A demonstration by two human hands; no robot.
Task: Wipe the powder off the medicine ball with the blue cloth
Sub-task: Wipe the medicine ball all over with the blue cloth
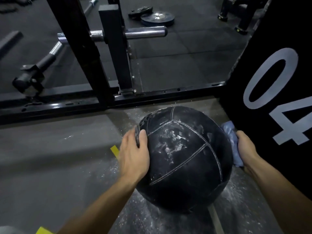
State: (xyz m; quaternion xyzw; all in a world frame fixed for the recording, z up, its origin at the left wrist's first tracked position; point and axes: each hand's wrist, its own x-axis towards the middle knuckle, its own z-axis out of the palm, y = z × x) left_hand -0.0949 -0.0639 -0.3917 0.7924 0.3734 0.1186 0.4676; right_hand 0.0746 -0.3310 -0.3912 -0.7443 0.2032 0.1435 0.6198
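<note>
Ball (184, 159) on the floor (50, 149), close in front of the person, just beside a black box (278, 81) marked "04" on its right. Black leather, stitched seams, white powder smeared thickly over the upper face and the far-left shoulder; loose powder also scattered on the floor around its base.

Left hand (133, 152) rests on the ball's left flank, fingers spread fairly wide and curved to the surface, thumb up near the top seam. It steadies rather than grips.

Right hand (246, 147) is low on the ball's right side, in the gap between ball and box, fingers closed round the blue cloth (233, 142). Cloth is bunched and appears to touch the ball's right flank, though that contact line is hidden behind the curve, so not certain.

Key relation: the heaviest powder lies up and to the left of the cloth hand, on the crown facing the camera. Judgement: cloth needs to travel up over the right shoulder onto the top, right hand being the nearer and already loaded, left hand holding against roll. Most of the wiping seems undone.
</note>
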